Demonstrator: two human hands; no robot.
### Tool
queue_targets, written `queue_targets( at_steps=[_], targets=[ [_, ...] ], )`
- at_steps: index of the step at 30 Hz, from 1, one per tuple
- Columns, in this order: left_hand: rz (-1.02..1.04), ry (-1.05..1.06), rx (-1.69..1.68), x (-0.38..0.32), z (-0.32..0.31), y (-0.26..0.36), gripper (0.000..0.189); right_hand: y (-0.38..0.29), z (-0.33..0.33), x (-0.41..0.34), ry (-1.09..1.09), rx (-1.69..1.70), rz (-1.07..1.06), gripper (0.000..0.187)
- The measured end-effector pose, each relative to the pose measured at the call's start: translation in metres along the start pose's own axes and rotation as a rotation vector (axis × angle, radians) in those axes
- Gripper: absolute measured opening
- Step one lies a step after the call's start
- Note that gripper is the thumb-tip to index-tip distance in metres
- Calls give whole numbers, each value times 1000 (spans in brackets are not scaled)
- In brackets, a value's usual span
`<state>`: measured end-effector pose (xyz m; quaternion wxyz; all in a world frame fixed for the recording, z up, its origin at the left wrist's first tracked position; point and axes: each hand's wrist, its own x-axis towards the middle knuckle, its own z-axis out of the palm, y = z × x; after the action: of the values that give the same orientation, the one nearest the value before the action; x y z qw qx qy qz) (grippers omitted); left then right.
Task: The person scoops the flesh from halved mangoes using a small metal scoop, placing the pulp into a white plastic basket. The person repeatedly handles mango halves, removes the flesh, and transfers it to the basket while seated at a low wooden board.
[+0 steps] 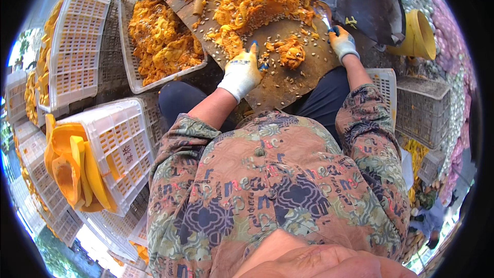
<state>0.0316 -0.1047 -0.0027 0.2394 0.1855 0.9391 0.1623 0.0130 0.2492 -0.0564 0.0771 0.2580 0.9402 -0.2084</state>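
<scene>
My left hand [243, 70], in a white glove with stained yellow fingers, is low over the wooden board [272, 94]. Its fingers are apart and nothing shows between them. A small clump of orange pumpkin pulp [291, 52] lies just right of it, among loose pumpkin seeds [307, 40]. My right hand [342, 43], gloved too, grips a metal spoon [323, 12] at the board's right side; the spoon's end reaches the edge of the big heap of seedy pumpkin pulp [262, 0].
Left of the board stands a white plastic crate [129, 58] full of pulp. Nearer, another crate [119, 154] holds cut pumpkin pieces [65, 162]. A wooden-handled blade [199, 2] lies at upper left. At right are a dark bag [361, 4] and a yellow bucket [415, 38].
</scene>
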Motion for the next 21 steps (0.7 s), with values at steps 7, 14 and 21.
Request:
queue_targets(
  at_steps=[7, 14, 21],
  targets=[
    [-219, 43, -60, 22, -58, -30, 71, -41, -1, -7, 424, -359, -240, 54],
    [-375, 304, -401, 42, -88, -94, 57, -177, 29, -44, 105, 347, -749, 36],
    [-447, 666, -391, -5, -127, -203, 49, -290, 114, -73, -516, 521, -745, 29]
  ],
)
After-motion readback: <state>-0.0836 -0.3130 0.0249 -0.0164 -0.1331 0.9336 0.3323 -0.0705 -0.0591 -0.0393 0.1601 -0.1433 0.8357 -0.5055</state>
